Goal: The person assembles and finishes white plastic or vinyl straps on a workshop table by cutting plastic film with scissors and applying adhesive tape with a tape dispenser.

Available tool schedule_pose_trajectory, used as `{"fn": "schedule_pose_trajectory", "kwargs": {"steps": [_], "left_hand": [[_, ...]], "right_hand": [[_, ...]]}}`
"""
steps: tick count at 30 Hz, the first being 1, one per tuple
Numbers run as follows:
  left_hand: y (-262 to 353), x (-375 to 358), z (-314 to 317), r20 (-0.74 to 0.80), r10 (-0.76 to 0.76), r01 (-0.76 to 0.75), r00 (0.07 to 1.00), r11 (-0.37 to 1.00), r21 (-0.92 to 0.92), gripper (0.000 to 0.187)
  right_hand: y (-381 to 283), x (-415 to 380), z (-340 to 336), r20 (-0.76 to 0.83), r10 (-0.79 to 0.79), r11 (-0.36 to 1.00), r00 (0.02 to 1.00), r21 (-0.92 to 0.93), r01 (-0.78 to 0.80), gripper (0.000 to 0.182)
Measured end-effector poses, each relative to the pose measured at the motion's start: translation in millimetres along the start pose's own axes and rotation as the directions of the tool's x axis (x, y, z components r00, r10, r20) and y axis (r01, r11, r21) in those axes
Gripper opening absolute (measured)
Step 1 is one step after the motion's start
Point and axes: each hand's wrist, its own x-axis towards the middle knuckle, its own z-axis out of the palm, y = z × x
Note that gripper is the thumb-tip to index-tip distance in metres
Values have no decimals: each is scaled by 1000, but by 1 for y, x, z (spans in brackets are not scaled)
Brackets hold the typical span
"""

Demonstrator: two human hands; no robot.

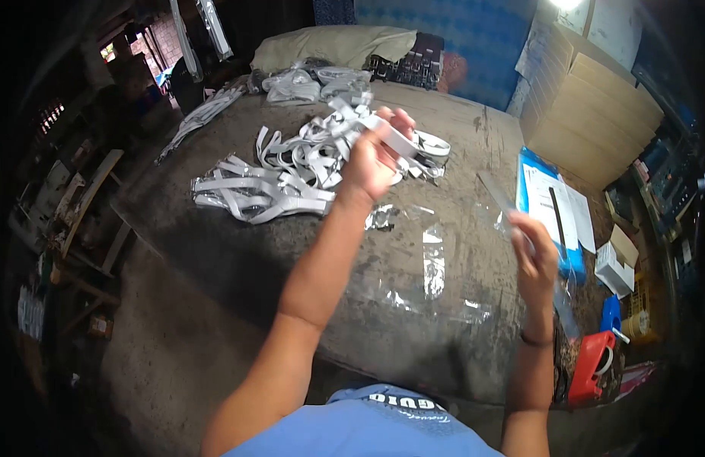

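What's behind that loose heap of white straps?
Behind the white straps are wrapped bundles, then a pale cloth and dark patterned material. What the cloth and bundles cover can't be seen.

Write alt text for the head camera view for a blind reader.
A person's left hand holds a flat white strap over a worn brown table heaped with tangled white straps; the right hand holds a thin, blurred grey strip. Brown cardboard sheets stand at the back right.
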Motion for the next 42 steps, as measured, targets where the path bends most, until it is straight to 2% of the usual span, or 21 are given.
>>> {"fn": "schedule_pose_trajectory", "kwargs": {"steps": [4, 6, 8, 10, 12, 14, 16, 17, 18, 20, 22, 24, 26, 28, 30, 32, 34, 36, 38, 39, 42], "left_hand": [[-68, -77, 34, -152, -103, 104, 983, 995, -1, 39], [-80, -97, 36, -162, -147, 145, 976, 989, -26, 40], [-85, -101, 29, -203, -96, 108, 974, 993, 49, 41], [-81, -92, 15, -268, -214, 196, 939, 976, -92, 52], [-71, -82, 10, -158, -275, 236, 948, 944, -229, 70], [-72, -64, -5, -65, -205, 167, 977, 913, -371, 73], [-66, -60, 1, -171, -94, 16, 981, 913, -407, 78], [-58, -60, 4, -174, -109, 16, 979, 886, -464, 83], [-55, -56, -4, -65, -44, 3, 997, 852, -523, 90], [-43, -58, -2, -84, 45, -80, 995, 871, -484, 92], [-31, -69, 9, -234, 86, -157, 968, 940, -302, 86], [-14, -79, -1, -208, 104, -163, 973, 943, -289, 65], [8, -99, -14, -81, 147, -162, 986, 957, -240, 53], [30, -119, -36, -69, 108, -114, 992, 989, -93, 40], [36, -156, -19, -393, 223, -134, 892, 961, 242, 36], [44, -192, -37, -384, 148, -69, 912, 975, 210, 35], [39, -228, -47, -452, 119, 30, 884, 951, 308, 29], [33, -263, -69, -405, 58, 82, 912, 944, 320, 28], [31, -285, -76, -569, 88, 159, 817, 916, 369, 25], [29, -294, -83, -598, 122, 193, 792, 879, 435, 24], [28, -314, -98, -648, 109, 279, 754, 840, 466, 23]], "right_hand": [[-17, 22, 72, 38, -186, 976, 982, -112, 189, 37], [-8, 15, 90, 200, 108, 987, 974, 94, -129, 36], [-1, 7, 96, 176, 112, 985, 978, 111, -133, 28], [1, -2, 91, 271, 232, 955, 934, 117, -271, 19], [-3, -9, 78, 275, 248, 958, 929, 70, -277, 14], [-4, -15, 60, 294, 190, 977, 937, 37, -209, 16], [-15, -20, 38, 278, 228, 970, 933, 22, -243, 15], [-19, -22, 26, 306, 266, 961, 914, -6, -277, 16], [-20, -25, 17, 331, 302, 951, 894, -35, -308, 17], [-16, -34, -2, 324, 308, 945, 895, 3, -326, 18], [-20, -40, -22, 375, 389, 888, 841, 91, -451, 17], [-13, -50, -42, 390, 374, 894, 842, 88, -439, 16], [-14, -63, -64, 418, 447, 852, 791, 69, -518, 17], [-19, -77, -85, 428, 507, 838, 748, -43, -544, 19], [-21, -92, -99, 492, 553, 815, 672, -153, -559, 20], [-3, -113, -111, 508, 570, 803, 646, -179, -568, 24], [4, -128, -119, 563, 619, 785, 547, -428, -449, 27], [18, -148, -123, 579, 629, 777, 518, -441, -450, 30], [32, -168, -126, 516, 673, 716, 530, -634, -292, 29], [39, -176, -127, 503, 737, 661, 452, -677, -323, 29], [52, -207, -121, 417, 797, 564, 438, -772, -292, 30]]}}
